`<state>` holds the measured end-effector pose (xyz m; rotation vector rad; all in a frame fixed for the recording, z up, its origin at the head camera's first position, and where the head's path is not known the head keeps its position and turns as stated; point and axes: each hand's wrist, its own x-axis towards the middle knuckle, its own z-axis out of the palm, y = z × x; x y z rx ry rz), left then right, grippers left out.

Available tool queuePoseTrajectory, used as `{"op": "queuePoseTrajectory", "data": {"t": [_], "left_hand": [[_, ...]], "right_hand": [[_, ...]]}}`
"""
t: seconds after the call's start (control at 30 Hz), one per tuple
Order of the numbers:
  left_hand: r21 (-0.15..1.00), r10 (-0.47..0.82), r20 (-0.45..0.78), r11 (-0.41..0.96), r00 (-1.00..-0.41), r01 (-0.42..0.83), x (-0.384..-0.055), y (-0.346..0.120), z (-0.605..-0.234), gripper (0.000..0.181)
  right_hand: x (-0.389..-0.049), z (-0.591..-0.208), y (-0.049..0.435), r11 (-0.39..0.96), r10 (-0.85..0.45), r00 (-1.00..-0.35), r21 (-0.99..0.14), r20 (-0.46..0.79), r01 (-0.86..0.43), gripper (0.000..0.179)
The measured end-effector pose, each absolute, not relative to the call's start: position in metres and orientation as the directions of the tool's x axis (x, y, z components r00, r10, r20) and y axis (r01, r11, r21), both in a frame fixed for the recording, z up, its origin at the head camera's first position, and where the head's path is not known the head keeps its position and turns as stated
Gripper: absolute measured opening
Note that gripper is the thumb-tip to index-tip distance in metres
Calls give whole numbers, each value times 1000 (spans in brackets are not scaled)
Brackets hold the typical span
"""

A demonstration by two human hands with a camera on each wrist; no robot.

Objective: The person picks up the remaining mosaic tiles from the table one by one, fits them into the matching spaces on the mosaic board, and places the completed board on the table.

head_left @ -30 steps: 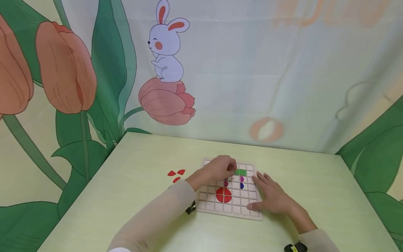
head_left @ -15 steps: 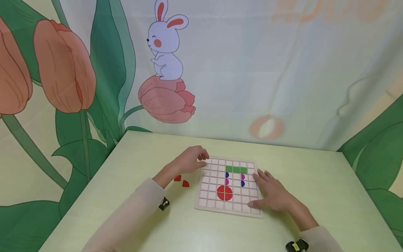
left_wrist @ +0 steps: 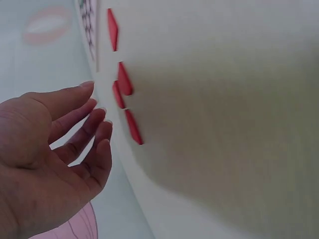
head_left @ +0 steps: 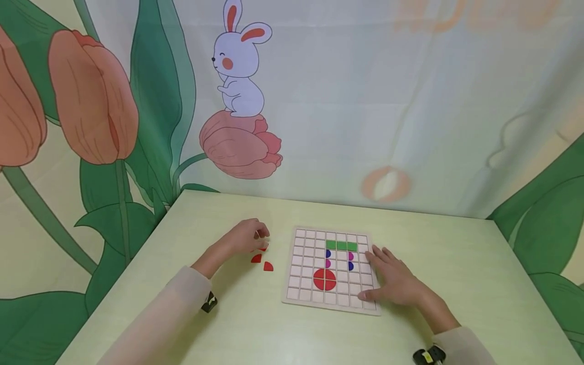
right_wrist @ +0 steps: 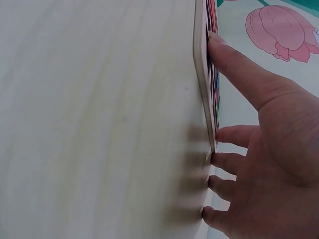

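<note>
My left hand (head_left: 248, 236) hovers over a small group of red quarter-circle pieces (head_left: 256, 258) left of the board. Its fingers are loosely bent, and the left wrist view shows nothing between thumb and fingertips. In that view several red pieces (left_wrist: 133, 127) lie on the table just beyond the fingertips. The wooden grid board (head_left: 301, 284) carries a red circle (head_left: 324, 280) made of quarter pieces, a green row (head_left: 341, 246), and blue and magenta half-circle pieces (head_left: 351, 256). My right hand (head_left: 394, 279) rests spread at the board's right edge, thumb on its surface.
The pale table (head_left: 219, 324) ends at the back against a fabric backdrop (head_left: 342, 116) printed with tulips and a rabbit. Each wrist wears a black strapped device (head_left: 429, 356).
My left hand has left the board and moved left to the loose red pieces. A third green square shows in the row on the board. My right hand stays put.
</note>
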<state>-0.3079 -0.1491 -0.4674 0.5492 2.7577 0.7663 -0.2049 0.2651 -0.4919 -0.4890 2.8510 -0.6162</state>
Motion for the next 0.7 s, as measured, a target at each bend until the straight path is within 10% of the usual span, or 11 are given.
{"op": "queuePoseTrajectory", "data": {"t": [0.7], "left_hand": [[507, 353, -102, 823, -930, 256, -304, -146, -478, 8]], "right_hand": [[-207, -495, 265, 871, -336, -935, -416, -115, -262, 117]]}}
